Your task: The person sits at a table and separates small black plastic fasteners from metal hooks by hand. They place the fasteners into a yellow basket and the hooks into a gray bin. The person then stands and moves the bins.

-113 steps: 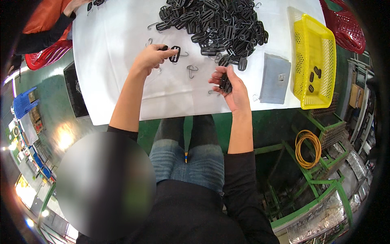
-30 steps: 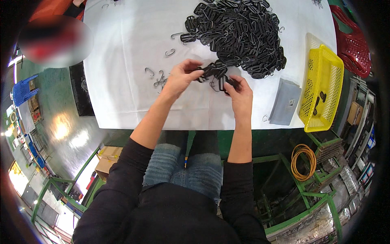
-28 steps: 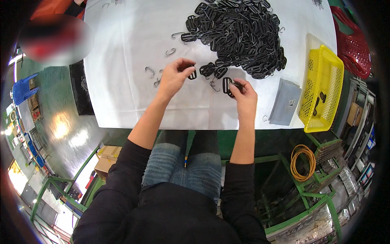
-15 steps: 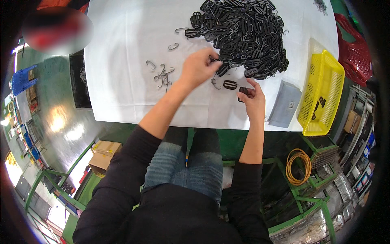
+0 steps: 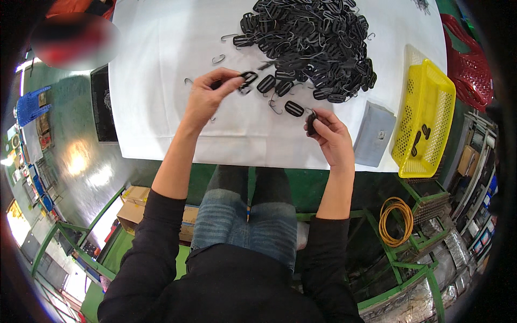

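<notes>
My left hand point(image 5: 207, 97) is closed on a black strap buckle point(image 5: 248, 79), held by its edge left of the pile. Something dark also shows within its fingers. Between the thumb and fingers of my right hand point(image 5: 334, 137) is another black buckle point(image 5: 311, 124), seen mostly edge-on. A single slotted buckle point(image 5: 294, 109) lies flat on the white table point(image 5: 242, 140) between my hands, with thin metal hooks point(image 5: 275, 106) beside it. Beyond them rises a large pile of black buckles and metal hooks point(image 5: 309, 48). My left hand hides most of the hooks scattered at the left.
Right of the pile lies a flat grey piece point(image 5: 374, 133). Next to it stands a yellow perforated basket point(image 5: 428, 118) holding a few black buckles. A red plastic chair point(image 5: 466, 64) is past the table's right edge. Another person's blurred shape point(image 5: 75, 40) is at the upper left.
My left hand has moved left, away from the pile, with a black buckle in its fingers. My right hand still grips its buckle and has turned slightly.
</notes>
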Motion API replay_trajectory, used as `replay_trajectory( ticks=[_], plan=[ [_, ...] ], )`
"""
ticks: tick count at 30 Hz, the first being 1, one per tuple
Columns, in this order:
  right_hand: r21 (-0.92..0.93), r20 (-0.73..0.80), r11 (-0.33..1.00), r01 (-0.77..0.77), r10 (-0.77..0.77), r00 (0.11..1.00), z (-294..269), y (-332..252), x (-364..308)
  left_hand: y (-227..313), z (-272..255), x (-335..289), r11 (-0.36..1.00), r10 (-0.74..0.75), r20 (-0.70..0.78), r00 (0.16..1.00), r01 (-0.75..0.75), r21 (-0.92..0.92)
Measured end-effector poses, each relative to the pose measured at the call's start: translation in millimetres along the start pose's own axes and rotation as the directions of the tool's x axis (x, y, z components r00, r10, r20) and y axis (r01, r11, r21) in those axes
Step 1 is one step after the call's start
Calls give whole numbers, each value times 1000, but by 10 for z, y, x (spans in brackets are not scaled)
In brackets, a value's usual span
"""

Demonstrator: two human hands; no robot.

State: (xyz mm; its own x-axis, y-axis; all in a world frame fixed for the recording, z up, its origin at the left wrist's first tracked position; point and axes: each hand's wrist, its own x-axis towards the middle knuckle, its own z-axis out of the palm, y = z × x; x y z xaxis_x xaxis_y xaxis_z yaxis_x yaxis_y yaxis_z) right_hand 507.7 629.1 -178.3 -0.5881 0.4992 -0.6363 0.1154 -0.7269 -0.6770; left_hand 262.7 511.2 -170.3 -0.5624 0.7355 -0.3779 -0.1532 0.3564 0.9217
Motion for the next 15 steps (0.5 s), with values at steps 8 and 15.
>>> replay_trajectory(
  ticks=[8,15],
  plan=[
    [-569,-127,822,23,-116,985,91,39,268,-215,379,290,933,99,-120,988,-51,356],
    [-247,-125,963,-106,77,989,78,-205,448,-140,154,242,962,-70,40,997,57,268]
  ],
)
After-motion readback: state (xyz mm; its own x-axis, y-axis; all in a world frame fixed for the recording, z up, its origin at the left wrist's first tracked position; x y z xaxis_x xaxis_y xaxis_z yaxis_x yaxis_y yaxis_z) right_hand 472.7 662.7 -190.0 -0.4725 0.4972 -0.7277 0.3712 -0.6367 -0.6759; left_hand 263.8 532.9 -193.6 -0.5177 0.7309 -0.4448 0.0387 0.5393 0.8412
